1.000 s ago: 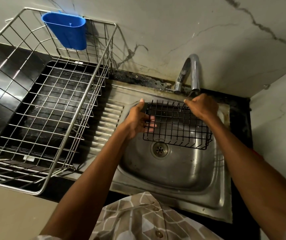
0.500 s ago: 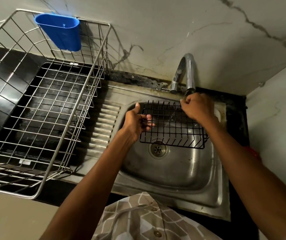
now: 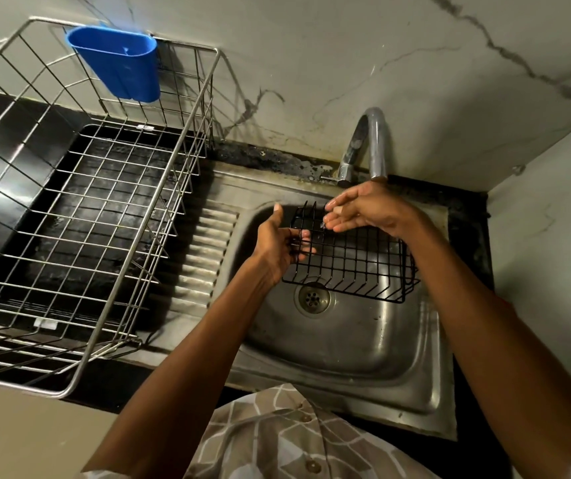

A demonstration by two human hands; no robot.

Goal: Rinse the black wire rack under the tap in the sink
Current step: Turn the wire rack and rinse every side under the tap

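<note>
Black wire rack (image 3: 353, 261), wet grid, tilted over sink (image 3: 346, 340).

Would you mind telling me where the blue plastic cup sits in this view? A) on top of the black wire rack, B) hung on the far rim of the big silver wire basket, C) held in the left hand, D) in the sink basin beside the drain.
B: the blue plastic cup hangs on the far rim of the silver wire basket, left of the sink, apart from both hands and the black wire rack.
</note>
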